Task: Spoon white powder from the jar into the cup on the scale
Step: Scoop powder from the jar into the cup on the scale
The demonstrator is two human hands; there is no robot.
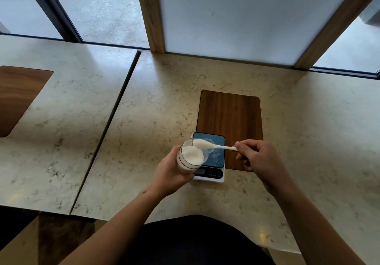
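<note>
While the left hand (170, 174) wraps its fingers around a clear jar (190, 158), the jar is held tilted with its open mouth toward the camera, just at the left edge of the scale (209, 158). White powder (192, 152) fills the jar almost up to the rim. The lower part of the jar is hidden behind the palm and fingers.

At 3 o'clock from the jar, the right hand (259, 160) pinches the thin handle of a white plastic spoon (213, 145) between the thumb and the first fingers, and the other fingers are curled in. The bowl of the spoon carries a heap of powder and hovers over the upper right rim of the jar, at the left part of the scale platform.

The scale has a dark blue glossy top and a white body, with a small display at its 6 o'clock side; the digits are too small to read. On the platform a faint round outline shows under the spoon, perhaps the rim of a transparent cup (211, 147), but the reflections make it hard to tell.

The scale lies partly on a wooden inlay (232, 116) in the marble table (144, 100). At 9 o'clock, another wooden inlay (18, 94) is cut off by the frame. Both forearms come in from the bottom edge.
</note>
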